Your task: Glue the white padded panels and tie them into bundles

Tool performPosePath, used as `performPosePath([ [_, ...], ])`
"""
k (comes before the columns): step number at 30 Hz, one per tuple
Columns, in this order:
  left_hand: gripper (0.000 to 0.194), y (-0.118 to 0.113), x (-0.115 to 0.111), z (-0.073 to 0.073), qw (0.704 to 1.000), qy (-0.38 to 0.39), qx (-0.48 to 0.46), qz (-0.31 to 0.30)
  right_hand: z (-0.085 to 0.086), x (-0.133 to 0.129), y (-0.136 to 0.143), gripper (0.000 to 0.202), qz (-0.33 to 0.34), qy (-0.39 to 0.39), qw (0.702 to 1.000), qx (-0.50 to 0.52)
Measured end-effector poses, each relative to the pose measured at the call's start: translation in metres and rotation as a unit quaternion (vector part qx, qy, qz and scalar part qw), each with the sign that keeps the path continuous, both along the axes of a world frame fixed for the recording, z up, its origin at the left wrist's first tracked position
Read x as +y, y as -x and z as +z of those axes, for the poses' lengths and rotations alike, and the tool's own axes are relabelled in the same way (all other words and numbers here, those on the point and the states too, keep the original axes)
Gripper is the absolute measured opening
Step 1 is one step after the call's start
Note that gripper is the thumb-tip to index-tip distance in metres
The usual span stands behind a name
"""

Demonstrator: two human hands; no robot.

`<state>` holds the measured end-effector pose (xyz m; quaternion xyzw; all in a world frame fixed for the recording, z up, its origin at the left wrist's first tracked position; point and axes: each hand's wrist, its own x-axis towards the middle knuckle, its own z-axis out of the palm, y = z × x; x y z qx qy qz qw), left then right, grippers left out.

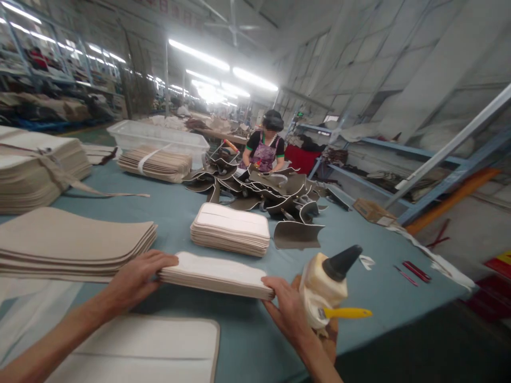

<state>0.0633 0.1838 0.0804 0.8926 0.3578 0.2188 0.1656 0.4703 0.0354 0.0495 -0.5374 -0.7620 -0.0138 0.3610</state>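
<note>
A small stack of white-topped beige panels [217, 274] is held between my two hands above the blue-green tabletop. My left hand [141, 274] grips its left end, fingers on top and thumb at the side. At the right end, my right hand [285, 303] closes on the stack's corner. Just behind lies another stack of similar white panels [229, 229]. Beside my right hand stands a glue-smeared container [323, 284] with a black cone top and a yellow-handled brush [347, 313]. A large white panel with a beige edge [159, 346] lies in front, partly behind my left forearm.
Large beige sheets [72, 236] are stacked at left, with a tall pile [35, 170] behind. A strapped bundle [155, 162], a clear bin [159, 135] and dark curved pieces [275, 191] lie farther back. A person [264, 146] works across the table [383, 303]. Red tools [416, 271] lie right.
</note>
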Motion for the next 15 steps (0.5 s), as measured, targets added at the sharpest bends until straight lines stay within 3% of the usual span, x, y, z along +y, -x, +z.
performPosePath([
  [3, 0.055, 0.008, -0.013, -0.039, 0.997, -0.061, 0.049, 0.011, -0.033, -0.016, 0.008, 0.043, 0.0, -0.005, 0.999, -0.045],
  [6, 0.059, 0.018, -0.019, -0.065, 0.996, -0.058, 0.048, 0.051, -0.05, -0.023, 0.017, 0.044, -0.059, 0.012, 0.997, -0.05],
  [9, 0.063, 0.025, -0.017, -0.077, 0.999, -0.043, 0.006, 0.032, -0.052, -0.021, 0.02, 0.056, -0.119, 0.051, 0.991, -0.029],
  [12, 0.072, 0.031, -0.014, -0.083, 0.997, -0.06, -0.046, 0.0, -0.048, -0.023, 0.019, 0.068, -0.116, 0.067, 0.989, 0.067],
  [15, 0.077, 0.036, -0.017, -0.087, 0.991, -0.102, -0.084, 0.035, -0.037, -0.029, 0.019, 0.063, -0.117, 0.036, 0.98, 0.156],
])
